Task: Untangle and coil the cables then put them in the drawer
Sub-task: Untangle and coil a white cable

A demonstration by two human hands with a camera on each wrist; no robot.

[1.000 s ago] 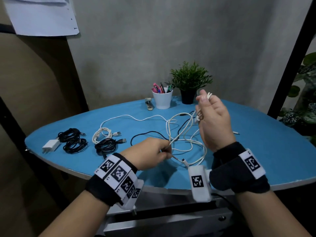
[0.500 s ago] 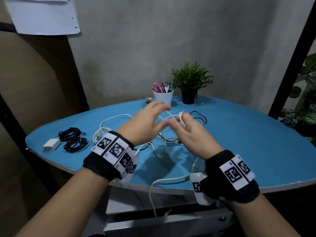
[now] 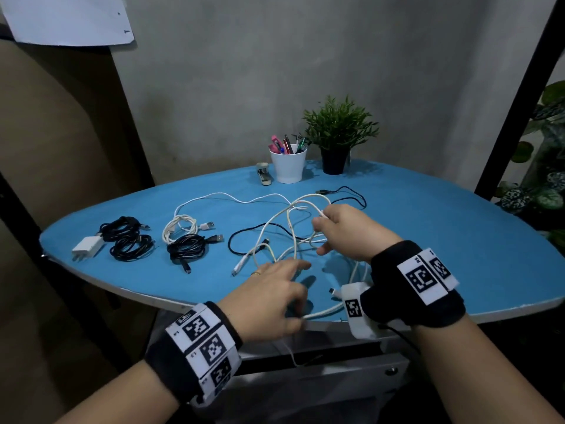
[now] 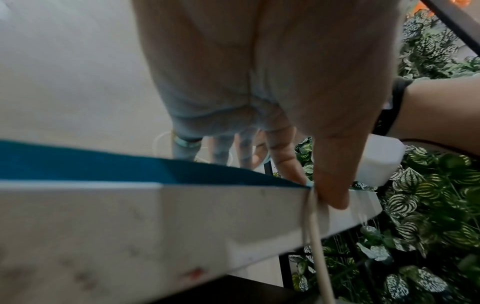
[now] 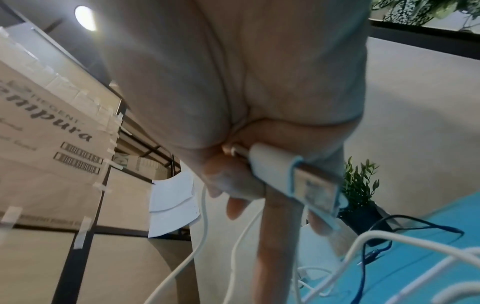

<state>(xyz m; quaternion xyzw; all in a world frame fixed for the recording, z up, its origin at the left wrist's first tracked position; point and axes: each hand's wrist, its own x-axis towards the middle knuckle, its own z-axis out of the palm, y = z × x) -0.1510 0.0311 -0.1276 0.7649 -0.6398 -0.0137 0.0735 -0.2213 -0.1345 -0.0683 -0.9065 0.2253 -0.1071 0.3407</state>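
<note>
A tangle of white cable (image 3: 290, 228) lies on the blue table (image 3: 458, 240), crossed by a loose black cable (image 3: 244, 235). My left hand (image 3: 298, 319) is at the table's front edge; thumb and forefinger pinch a strand of the white cable (image 4: 313, 207) that hangs over the edge, and the other fingers are stretched out. My right hand (image 3: 321, 223) hovers over the tangle and grips loops of the same cable. In the right wrist view its white USB plug (image 5: 280, 170) is clamped in my curled fingers. A grey drawer front (image 3: 321, 381) sits under the table.
At the left lie two black coiled cables (image 3: 128, 240) beside a white charger (image 3: 87, 247), then a white coil (image 3: 180, 228) and another black coil (image 3: 186, 249). At the back stand a stapler (image 3: 264, 175), a pen cup (image 3: 288, 165) and a potted plant (image 3: 336, 139).
My right hand came down from upright onto the tangle. My left hand reached out to meet it, then drew back to the front edge, where it now pinches the hanging strand.
</note>
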